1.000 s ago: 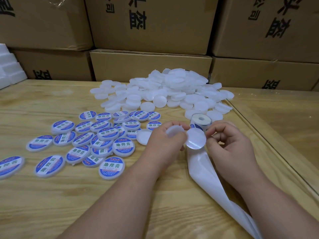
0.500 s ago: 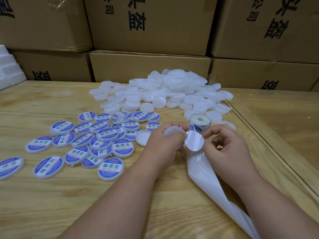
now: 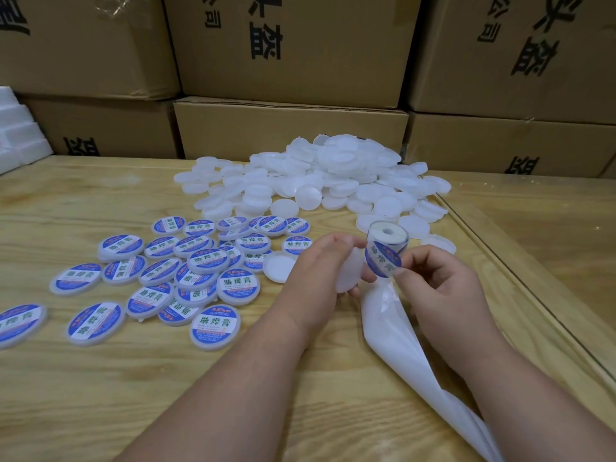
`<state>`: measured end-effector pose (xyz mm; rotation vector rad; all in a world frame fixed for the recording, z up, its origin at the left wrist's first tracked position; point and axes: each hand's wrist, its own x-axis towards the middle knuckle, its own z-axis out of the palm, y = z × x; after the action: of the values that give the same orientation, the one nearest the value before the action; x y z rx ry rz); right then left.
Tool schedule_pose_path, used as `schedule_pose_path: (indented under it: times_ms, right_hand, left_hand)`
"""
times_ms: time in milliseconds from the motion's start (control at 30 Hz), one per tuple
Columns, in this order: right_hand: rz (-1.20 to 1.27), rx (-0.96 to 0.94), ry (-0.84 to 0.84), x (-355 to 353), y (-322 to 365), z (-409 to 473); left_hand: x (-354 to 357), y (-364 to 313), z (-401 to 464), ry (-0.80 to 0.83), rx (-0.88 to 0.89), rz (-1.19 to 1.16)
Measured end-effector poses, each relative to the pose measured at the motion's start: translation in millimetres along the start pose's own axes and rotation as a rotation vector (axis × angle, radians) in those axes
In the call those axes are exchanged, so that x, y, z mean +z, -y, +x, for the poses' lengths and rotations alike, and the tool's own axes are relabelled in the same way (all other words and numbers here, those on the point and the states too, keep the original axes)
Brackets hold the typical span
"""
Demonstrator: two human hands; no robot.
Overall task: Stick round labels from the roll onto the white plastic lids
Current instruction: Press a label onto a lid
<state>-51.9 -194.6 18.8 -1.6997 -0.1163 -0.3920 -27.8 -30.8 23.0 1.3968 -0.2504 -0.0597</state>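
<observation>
My left hand [image 3: 316, 273] grips a blank white lid [image 3: 350, 271], tilted on edge. My right hand [image 3: 436, 288] pinches a round blue-and-white label [image 3: 382, 260] by its right rim; the label faces me, just right of the lid and close to it. The label roll [image 3: 388, 236] stands on the table right behind the label. Empty white backing strip [image 3: 393, 325] trails from under the label toward me. A heap of blank lids [image 3: 320, 181] lies behind, and several labelled lids [image 3: 200, 261] lie to the left.
One blank lid [image 3: 278, 265] lies face down beside my left hand. Stacked cardboard boxes [image 3: 293, 125] wall off the table's far side. White foam blocks [image 3: 16, 135] sit at the far left. A raised wooden edge [image 3: 520, 275] runs along the table's right.
The label has turned from its blank back to its printed face and moved closer to the lid. My left hand tilted the lid more upright.
</observation>
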Motion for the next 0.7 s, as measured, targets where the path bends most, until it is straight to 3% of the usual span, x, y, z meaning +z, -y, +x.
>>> schedule_pose_path:
  times_ms: [133, 233, 300, 500, 700]
  right_hand:
    - [0.25, 0.202, 0.028, -1, 4, 4]
    - [0.614, 0.447, 0.218, -11, 9, 10]
    - [0.73, 0.552, 0.343, -17, 10, 11]
    - [0.677, 0.636, 0.522, -15, 12, 9]
    - [0.507, 0.569, 0.507, -7, 11, 5]
  left_hand:
    - [-4, 1, 1, -0.002, 0.012, -0.124]
    - [-5, 1, 3, -0.007, -0.002, -0.098]
    - [-5, 1, 3, 0.0, 0.006, -0.066]
    - [-2, 0, 1, -0.02, -0.013, -0.121]
    - [0, -3, -2, 0.041, -0.072, -0.169]
